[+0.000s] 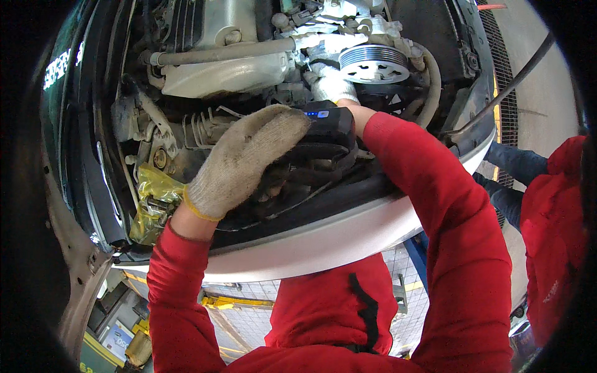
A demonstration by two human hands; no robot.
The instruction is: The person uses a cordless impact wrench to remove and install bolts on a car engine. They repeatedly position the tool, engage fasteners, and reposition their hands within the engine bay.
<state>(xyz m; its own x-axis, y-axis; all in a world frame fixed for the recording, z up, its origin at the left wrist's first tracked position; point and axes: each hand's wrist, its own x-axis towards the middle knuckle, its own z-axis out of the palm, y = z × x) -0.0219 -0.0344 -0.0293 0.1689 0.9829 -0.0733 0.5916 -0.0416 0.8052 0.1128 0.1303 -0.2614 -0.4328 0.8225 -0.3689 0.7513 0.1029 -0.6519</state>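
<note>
My left hand (pixel 245 152), in an off-white knit glove with a yellow cuff, is closed against a black cordless device (pixel 333 132) with a row of blue lights. Its far end is hidden, so its exact kind is unclear. My right hand (pixel 334 84), also gloved, reaches past the device into the engine bay. It is beside a ribbed metal pulley (pixel 374 64), under bright light, and its fingertips are hidden among the parts. A grey hose (pixel 227 53) runs across the engine above a pale metal cover (pixel 224 78).
A yellow plastic bag (pixel 152 202) holding metal parts lies at the left of the bay. The car's white front edge (pixel 317 245) runs below my forearms. A black cable (pixel 513 84) hangs on the right, near another person in a red top (pixel 553 230).
</note>
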